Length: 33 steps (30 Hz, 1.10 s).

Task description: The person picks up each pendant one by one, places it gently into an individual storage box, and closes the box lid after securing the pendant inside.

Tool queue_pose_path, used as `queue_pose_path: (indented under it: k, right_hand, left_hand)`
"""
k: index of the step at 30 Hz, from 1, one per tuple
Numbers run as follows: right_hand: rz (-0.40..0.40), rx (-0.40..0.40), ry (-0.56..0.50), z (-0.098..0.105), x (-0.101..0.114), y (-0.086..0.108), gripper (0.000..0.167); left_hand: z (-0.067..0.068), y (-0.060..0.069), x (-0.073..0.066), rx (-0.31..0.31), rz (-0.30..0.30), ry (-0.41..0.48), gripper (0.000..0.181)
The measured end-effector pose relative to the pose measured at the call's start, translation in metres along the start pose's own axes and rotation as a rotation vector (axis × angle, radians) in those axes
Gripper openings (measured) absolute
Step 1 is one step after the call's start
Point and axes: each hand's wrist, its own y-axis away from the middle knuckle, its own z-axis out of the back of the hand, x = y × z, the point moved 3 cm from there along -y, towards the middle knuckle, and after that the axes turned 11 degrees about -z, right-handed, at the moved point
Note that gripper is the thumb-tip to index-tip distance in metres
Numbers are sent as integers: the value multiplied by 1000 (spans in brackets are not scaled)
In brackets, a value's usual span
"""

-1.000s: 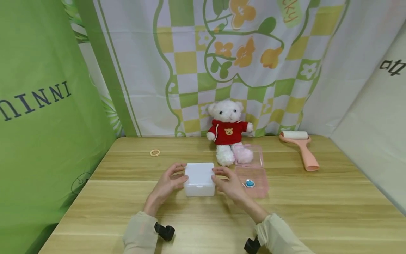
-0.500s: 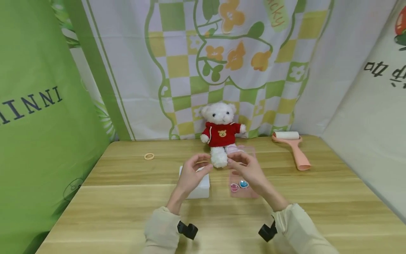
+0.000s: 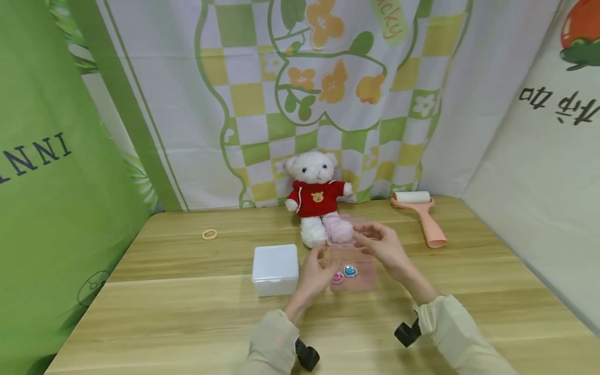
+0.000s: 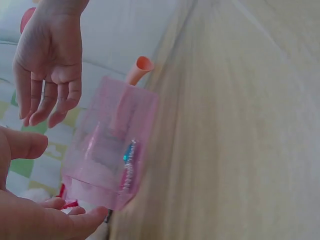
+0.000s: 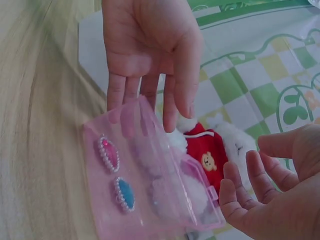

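Note:
An open, see-through pink plastic box (image 3: 363, 281) lies on the table with its hinged lid raised at the back. A pink gem (image 5: 108, 154) and a blue gem (image 5: 125, 193), both edged with small beads, lie inside it. My left hand (image 3: 313, 278) hovers at the box's left side, thumb and fingers apart, partly in front of the pink gem in the head view. Beyond the right edge, my right hand (image 3: 385, 251) is held near the lid with fingers loosely bent. Neither hand holds anything. Left of my left hand stands a closed white box (image 3: 275, 263).
A white teddy bear (image 3: 317, 200) in a red hoodie sits behind the pink box, one foot seen through the lid. A lint roller (image 3: 425, 219) lies at the back right. A small yellowish ring (image 3: 209, 234) is at the back left. Curtains enclose the table (image 3: 187, 323).
Both hands have left the white box and moved right to either side of the pink box. The head view has turned slightly right. The white box stays on the table.

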Motion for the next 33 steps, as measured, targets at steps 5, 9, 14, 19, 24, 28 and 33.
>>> queue_pose_path:
  k: [5, 9, 14, 19, 24, 28, 33]
  right_hand:
    - [-34, 0, 0, 5, -8, -3, 36]
    - [-39, -6, 11, 10, -14, -7, 36]
    - [-54, -24, 12, 19, -25, -15, 36]
    - [-94, -81, 31, 29, -36, -28, 36]
    - [-139, -111, 38, 31, -41, -43, 38]
    - [-199, -92, 1, 31, -46, -55, 45]
    - [-247, -37, -11, 31, -50, -65, 53]
  left_hand:
    - [-4, -1, 12, 4, 71, 26, 61]
    - [-5, -1, 20, -2, 83, 59, 62]
    - [-6, -1, 26, 5, 70, 116, 55]
    - [-6, -2, 27, 32, 52, 149, 52]
    - [-5, -3, 29, 45, 48, 145, 51]
    - [-4, -4, 30, 54, 44, 157, 51]
    - [-5, -4, 32, 58, 40, 169, 51]
